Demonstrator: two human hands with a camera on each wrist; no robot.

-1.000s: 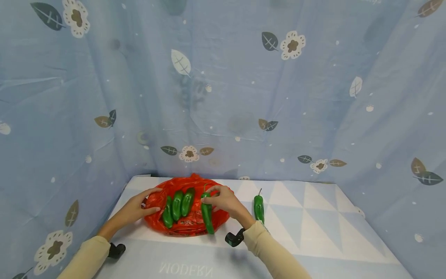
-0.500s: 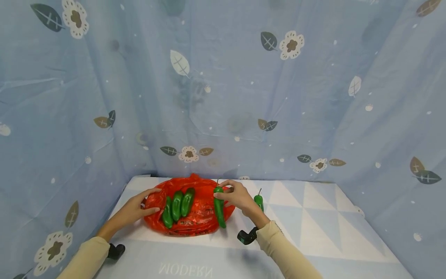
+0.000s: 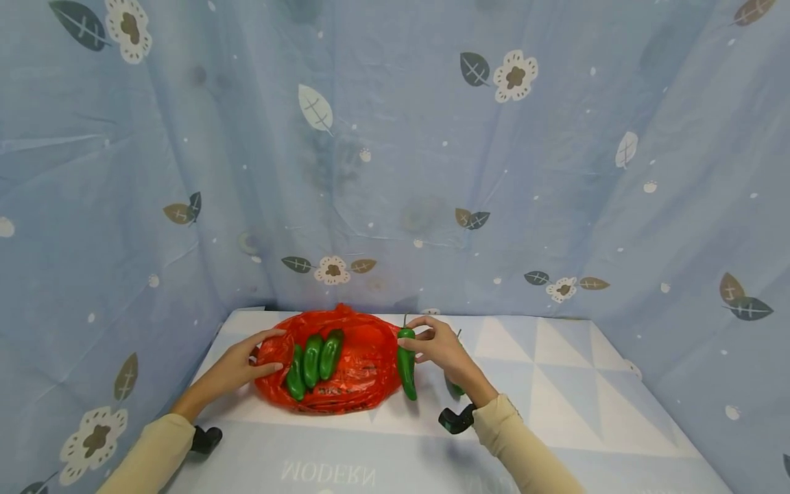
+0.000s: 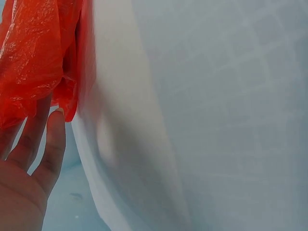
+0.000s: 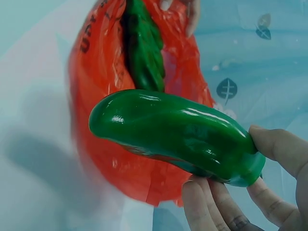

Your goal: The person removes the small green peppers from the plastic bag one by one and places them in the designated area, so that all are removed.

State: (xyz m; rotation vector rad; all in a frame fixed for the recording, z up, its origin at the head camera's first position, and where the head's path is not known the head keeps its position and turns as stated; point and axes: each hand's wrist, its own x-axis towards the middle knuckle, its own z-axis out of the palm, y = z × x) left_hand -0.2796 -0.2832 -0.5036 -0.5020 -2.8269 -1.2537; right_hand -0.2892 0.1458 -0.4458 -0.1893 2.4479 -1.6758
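My right hand (image 3: 443, 348) pinches a green chili pepper (image 3: 406, 370) near its stem end, just off the right edge of a red plastic bag (image 3: 364, 374). The right wrist view shows this glossy pepper (image 5: 168, 132) between thumb and fingers, overlapping the bag. Three green peppers (image 3: 313, 359) lie side by side in the bag's opening. At the bag's left end, my left hand (image 3: 237, 363) holds the rim with thumb and fingers spread around it. Some left fingertips are hidden behind the red plastic (image 4: 33, 53) in the left wrist view.
Another green pepper (image 3: 455, 388) lies on the table, mostly hidden behind my right wrist. A white and pale blue patterned cloth (image 3: 568, 391) covers the table. A blue curtain (image 3: 395, 171) with leaves and flowers rises behind and along both sides.
My right hand has carried the pepper rightward, from over the bag to beyond its right edge. The pepper lying on the table has become mostly covered by my wrist. The left hand stays in place.
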